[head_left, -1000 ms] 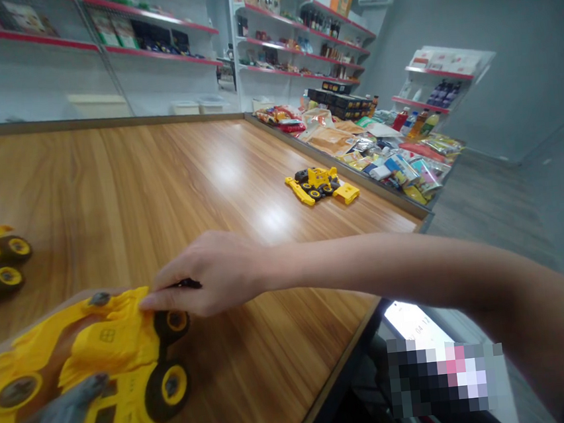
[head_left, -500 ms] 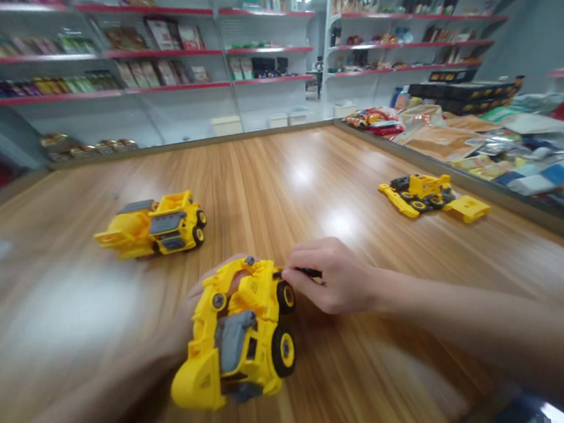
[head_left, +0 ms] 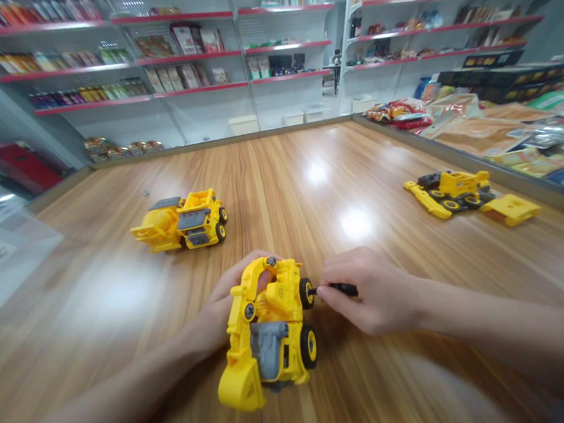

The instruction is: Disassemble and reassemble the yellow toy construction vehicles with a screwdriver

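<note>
A yellow toy loader truck with a grey cab and black wheels stands on the wooden table, its bucket toward me. My left hand is wrapped around the truck's far side from the left and holds it. My right hand is closed in a pinch on a small black tool, whose tip is at the truck's rear right wheel.
A second yellow toy truck sits further back on the left. A third yellow toy truck with a loose yellow part lies at the right, near the table's edge. Packaged goods cover the counter beyond; shelves line the walls.
The view has swung left and steadied, so the truck sits centred now. My hands stay on the truck and the tool; the tool's tip has settled at the rear wheel.
</note>
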{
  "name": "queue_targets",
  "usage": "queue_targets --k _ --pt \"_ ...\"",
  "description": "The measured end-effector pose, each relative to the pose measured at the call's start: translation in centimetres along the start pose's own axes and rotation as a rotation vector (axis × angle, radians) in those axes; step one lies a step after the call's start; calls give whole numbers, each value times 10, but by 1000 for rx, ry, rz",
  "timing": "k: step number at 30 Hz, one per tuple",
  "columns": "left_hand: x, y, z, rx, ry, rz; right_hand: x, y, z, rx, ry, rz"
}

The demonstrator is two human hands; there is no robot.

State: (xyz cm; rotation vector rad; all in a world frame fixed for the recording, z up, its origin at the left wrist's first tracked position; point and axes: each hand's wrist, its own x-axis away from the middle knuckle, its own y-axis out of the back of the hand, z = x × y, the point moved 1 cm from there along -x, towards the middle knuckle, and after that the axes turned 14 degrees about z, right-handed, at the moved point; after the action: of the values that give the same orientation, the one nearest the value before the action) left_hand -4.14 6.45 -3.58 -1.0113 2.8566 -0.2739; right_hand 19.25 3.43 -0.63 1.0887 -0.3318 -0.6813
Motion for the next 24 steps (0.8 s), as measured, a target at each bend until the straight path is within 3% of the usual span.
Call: queue_targets --k 19,24 --pt "0 3 3 -33 70 -4 2 -6 2 -59 -119 -52" --pt "-2 -1 -2 -11 59 6 9 4 25 -241 38 -101"
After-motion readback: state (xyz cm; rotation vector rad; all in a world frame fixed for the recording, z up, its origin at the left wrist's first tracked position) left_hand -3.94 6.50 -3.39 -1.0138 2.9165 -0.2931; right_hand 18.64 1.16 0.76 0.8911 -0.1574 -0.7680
